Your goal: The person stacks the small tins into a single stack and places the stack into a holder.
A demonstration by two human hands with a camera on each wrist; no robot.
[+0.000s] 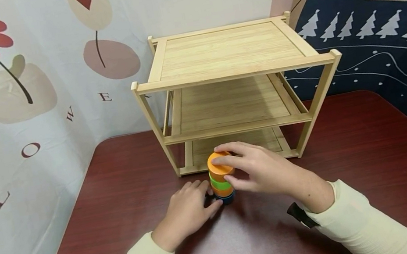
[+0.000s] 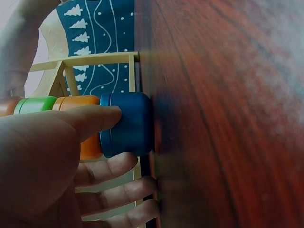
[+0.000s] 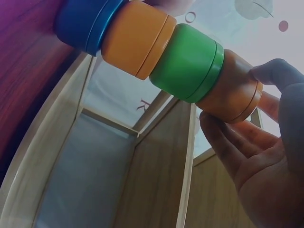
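Four-part column aside, I see small round lidded jars stacked upright on the table: a blue jar (image 1: 227, 198) at the bottom, an orange jar (image 1: 222, 192) on it, then a green jar (image 1: 219, 184), and another orange jar (image 1: 218, 169) on top. My left hand (image 1: 186, 209) pinches the blue jar low down; in the left wrist view its thumb lies on the jar's side, the other fingers opposite. Around the top orange jar curl the thumb and fingers of my right hand (image 1: 264, 168), seen in the right wrist view against its side.
Just behind the stack stands a three-tier wooden shelf (image 1: 235, 73) on the dark red table (image 1: 126, 192). Behind are a white cloth with flowers and letters (image 1: 44, 103) and a dark blue cloth with white trees (image 1: 367, 48).
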